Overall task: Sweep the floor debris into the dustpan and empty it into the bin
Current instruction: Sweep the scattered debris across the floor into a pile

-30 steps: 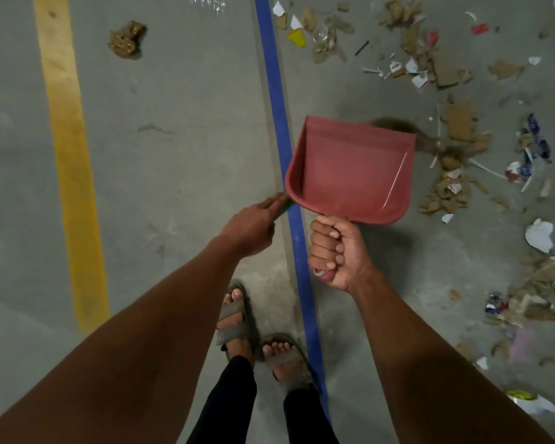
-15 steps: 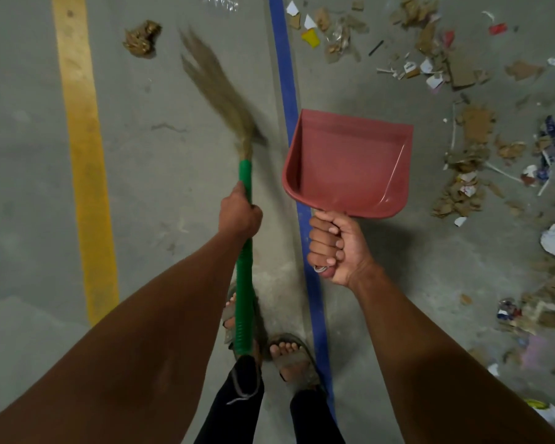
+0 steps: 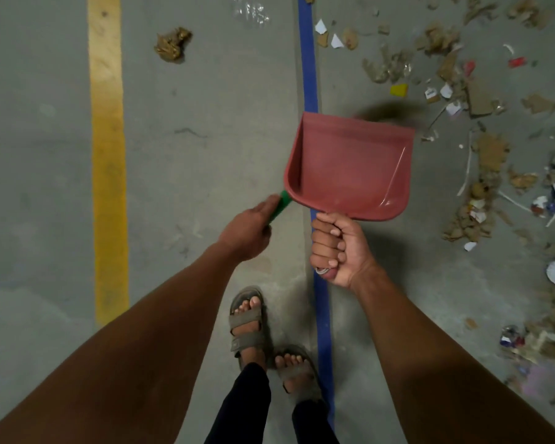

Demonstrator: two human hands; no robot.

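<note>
Head view: right hand (image 3: 337, 248) clenched round dustpan (image 3: 350, 168) handle, left hand (image 3: 249, 230) gripping green broom (image 3: 281, 205) (bristles blurred beyond pan); lower pan, sweep debris (image 3: 471, 216) inward.

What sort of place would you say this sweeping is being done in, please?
Probably a warehouse or factory floor: bare grey concrete floor marked with a painted yellow line and a blue line, with torn cardboard scraps scattered on it.

Head camera looks steeply down at the floor (image 3: 189, 187).
</note>
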